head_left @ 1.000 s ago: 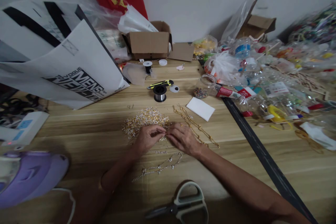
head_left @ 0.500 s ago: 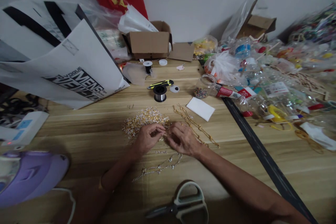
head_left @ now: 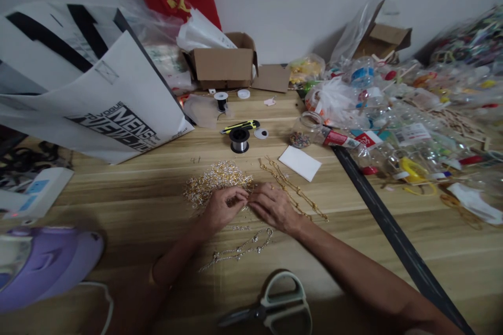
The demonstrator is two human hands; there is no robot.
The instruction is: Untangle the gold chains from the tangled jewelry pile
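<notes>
My left hand (head_left: 225, 208) is closed in a pinch just in front of a heap of small gold and silver charms (head_left: 214, 180). Close beside it, my right hand (head_left: 275, 207) is also closed, its fingertips meeting those of the left. Whatever sits between the fingertips is too small to make out. A silver chain with beads (head_left: 239, 251) lies on the table nearer to me than the hands. To the right of my right hand runs a doubled gold chain (head_left: 293, 193). Scissors with pale handles (head_left: 267, 309) rest at the front edge of view.
Behind the heap stand a spool of silver wire (head_left: 239, 141) and a yellow-black utility knife (head_left: 240, 126). A jar of beads (head_left: 304, 133) and a white card (head_left: 300, 163) are further right. Plastic bottles (head_left: 412, 125) crowd the right side; a purple iron (head_left: 51, 264) stands left.
The fingers of my right hand have straightened and drawn closer together near the left fingertips. My left hand has barely moved, and the things on the table lie as before.
</notes>
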